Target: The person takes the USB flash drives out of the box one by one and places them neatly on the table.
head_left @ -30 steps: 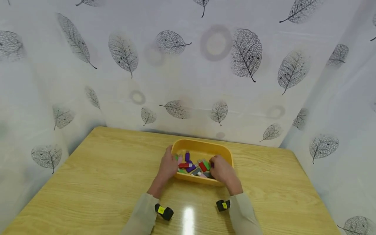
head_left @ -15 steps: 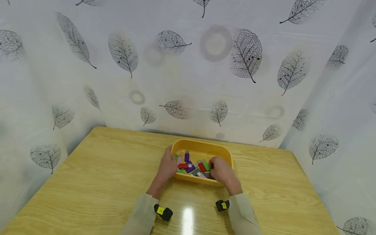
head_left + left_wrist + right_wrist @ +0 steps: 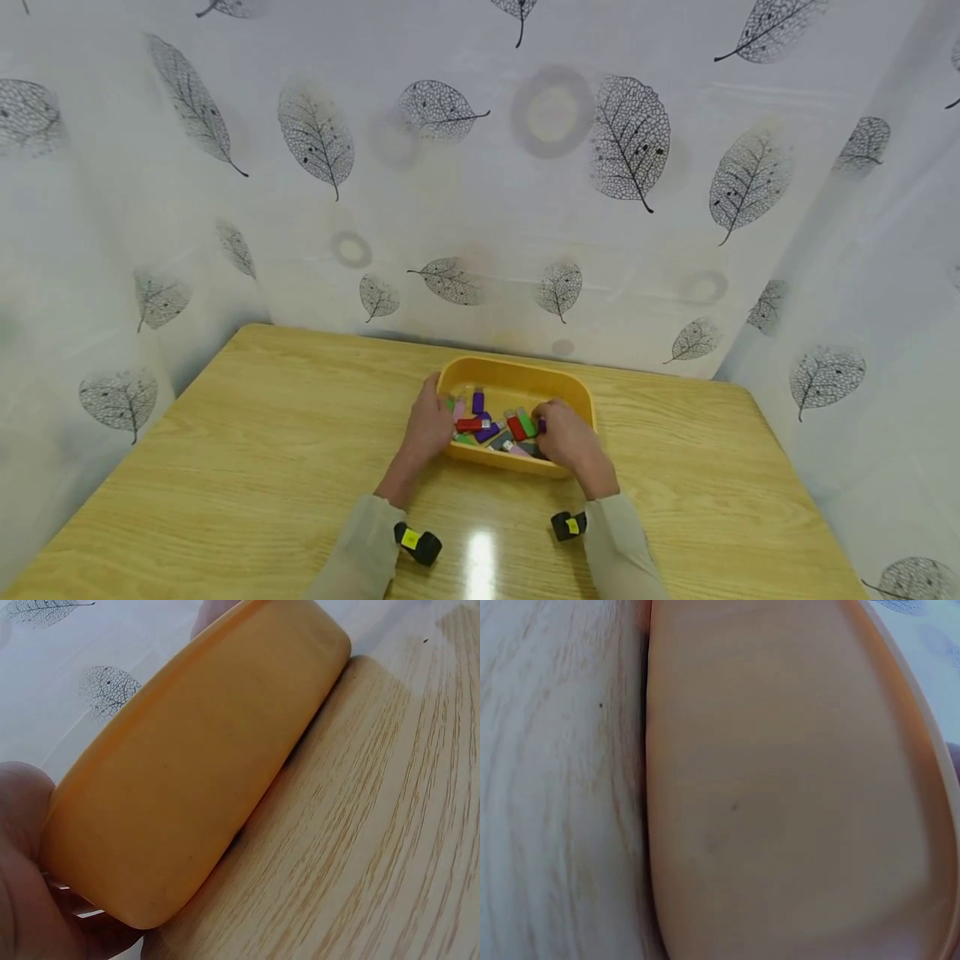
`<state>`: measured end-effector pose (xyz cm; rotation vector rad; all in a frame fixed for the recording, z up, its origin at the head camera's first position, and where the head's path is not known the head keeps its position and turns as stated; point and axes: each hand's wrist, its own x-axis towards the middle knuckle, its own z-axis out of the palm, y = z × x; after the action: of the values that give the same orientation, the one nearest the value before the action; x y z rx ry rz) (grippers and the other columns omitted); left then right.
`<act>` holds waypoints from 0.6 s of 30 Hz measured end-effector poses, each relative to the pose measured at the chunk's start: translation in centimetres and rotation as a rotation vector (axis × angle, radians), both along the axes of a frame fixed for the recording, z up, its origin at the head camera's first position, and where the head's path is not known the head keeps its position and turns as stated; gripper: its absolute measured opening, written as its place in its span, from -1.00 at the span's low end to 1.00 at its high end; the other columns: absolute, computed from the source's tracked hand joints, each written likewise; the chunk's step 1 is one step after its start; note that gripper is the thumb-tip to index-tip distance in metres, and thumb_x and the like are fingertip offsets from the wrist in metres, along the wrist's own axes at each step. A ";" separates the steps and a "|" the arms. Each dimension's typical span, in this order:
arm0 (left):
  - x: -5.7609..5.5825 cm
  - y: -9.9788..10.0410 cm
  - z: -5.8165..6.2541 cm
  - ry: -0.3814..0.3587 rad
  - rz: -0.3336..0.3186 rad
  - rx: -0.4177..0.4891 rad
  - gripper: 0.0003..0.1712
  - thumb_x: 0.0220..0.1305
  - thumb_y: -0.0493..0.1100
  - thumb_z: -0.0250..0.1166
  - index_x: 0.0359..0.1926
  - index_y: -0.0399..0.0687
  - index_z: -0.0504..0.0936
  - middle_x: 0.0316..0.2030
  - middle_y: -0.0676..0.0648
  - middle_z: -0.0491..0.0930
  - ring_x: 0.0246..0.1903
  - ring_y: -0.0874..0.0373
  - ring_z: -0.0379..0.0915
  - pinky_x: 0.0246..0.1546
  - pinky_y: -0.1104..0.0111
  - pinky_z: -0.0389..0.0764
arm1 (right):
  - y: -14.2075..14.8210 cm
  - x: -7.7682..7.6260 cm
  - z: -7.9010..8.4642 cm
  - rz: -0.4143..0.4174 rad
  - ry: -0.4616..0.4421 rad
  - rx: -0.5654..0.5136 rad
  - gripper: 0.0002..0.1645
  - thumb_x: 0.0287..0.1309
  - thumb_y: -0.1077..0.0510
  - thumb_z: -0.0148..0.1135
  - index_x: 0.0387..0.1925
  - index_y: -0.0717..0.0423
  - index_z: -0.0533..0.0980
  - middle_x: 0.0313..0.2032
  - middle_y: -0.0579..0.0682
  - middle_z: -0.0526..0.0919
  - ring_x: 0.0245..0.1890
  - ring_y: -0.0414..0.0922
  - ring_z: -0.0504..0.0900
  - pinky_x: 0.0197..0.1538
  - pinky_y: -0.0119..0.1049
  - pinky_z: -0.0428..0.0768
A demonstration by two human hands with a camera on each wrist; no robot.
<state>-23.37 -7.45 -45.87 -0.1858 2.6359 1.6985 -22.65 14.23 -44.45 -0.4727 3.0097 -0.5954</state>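
A yellow plastic basket (image 3: 517,362) sits on the table, holding several USB flash drives. Its left end is gripped by my left hand (image 3: 429,423); in the left wrist view the thumb (image 3: 22,787) lies at the rim and the fingers go round the end wall. My right hand (image 3: 566,436) reaches over the right front wall and pinches a purple USB flash drive (image 3: 542,426), mostly hidden by the fingers. Beside it lie a green drive (image 3: 527,422) and a red drive (image 3: 516,428). Another red drive (image 3: 471,425) crosses a purple one (image 3: 487,432) at left.
Wood-grain table (image 3: 262,467) surrounds the basket. A leaf-print curtain (image 3: 480,192) hangs behind and at both sides. Black wrist cameras (image 3: 427,547) sit at both cuffs. The basket's outer wall (image 3: 780,787) fills most of the right wrist view.
Almost nothing differs: both hands and the basket keep their places. The right fingers shift very slightly, and a little more of the purple drive shows beside them.
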 end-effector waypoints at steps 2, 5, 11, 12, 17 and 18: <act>0.0 0.0 0.0 0.005 0.002 0.001 -0.51 0.40 -0.29 -0.25 0.33 -0.17 0.06 0.27 -0.26 0.24 0.19 -0.08 0.17 0.19 -0.06 0.23 | 0.0 0.0 0.1 -0.011 -0.010 -0.002 -0.59 -0.14 0.31 0.23 -0.12 0.24 0.54 -0.14 0.17 0.53 -0.29 -0.07 0.47 -0.19 -0.11 0.59; 0.1 0.1 0.0 0.009 0.003 -0.002 -0.51 0.39 -0.29 -0.25 0.33 -0.17 0.07 0.27 -0.26 0.25 0.19 -0.08 0.17 0.19 -0.06 0.23 | 0.0 0.1 0.0 -0.028 -0.018 -0.011 -0.55 -0.16 0.30 0.24 -0.09 0.23 0.52 -0.13 0.17 0.48 -0.35 -0.09 0.47 -0.25 -0.15 0.59; 0.2 0.1 0.2 0.021 0.001 -0.015 -0.51 0.39 -0.31 -0.25 0.32 -0.19 0.08 0.25 -0.28 0.27 0.18 -0.09 0.19 0.19 -0.06 0.24 | 0.0 0.2 -0.1 -0.048 -0.013 -0.038 -0.53 -0.21 0.31 0.26 -0.11 0.21 0.50 -0.15 0.18 0.37 -0.49 -0.14 0.43 -0.45 -0.27 0.53; 0.2 0.0 0.2 0.022 0.001 -0.016 -0.51 0.39 -0.31 -0.25 0.31 -0.19 0.08 0.25 -0.28 0.27 0.17 -0.09 0.19 0.19 -0.05 0.24 | 0.0 0.2 -0.1 -0.051 -0.012 -0.045 -0.54 -0.21 0.31 0.27 -0.12 0.21 0.50 -0.16 0.18 0.36 -0.51 -0.14 0.42 -0.48 -0.28 0.52; 0.2 0.0 0.2 0.029 0.004 -0.015 -0.51 0.38 -0.32 -0.25 0.31 -0.21 0.09 0.24 -0.29 0.28 0.17 -0.10 0.19 0.19 -0.06 0.24 | -0.1 0.2 0.0 -0.069 -0.019 -0.069 -0.58 -0.22 0.32 0.29 -0.18 0.19 0.49 -0.19 0.13 0.31 -0.55 -0.14 0.40 -0.51 -0.29 0.47; 0.2 0.0 0.2 0.030 0.005 -0.013 -0.51 0.37 -0.33 -0.25 0.31 -0.21 0.09 0.24 -0.30 0.28 0.17 -0.10 0.19 0.19 -0.06 0.24 | -0.1 0.2 0.0 -0.069 -0.018 -0.072 -0.59 -0.22 0.32 0.29 -0.18 0.19 0.49 -0.20 0.13 0.31 -0.54 -0.13 0.40 -0.49 -0.28 0.48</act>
<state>-23.17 -7.44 -45.68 -0.1684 2.6711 1.6994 -22.43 14.16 -44.48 -0.3657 3.0064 -0.7109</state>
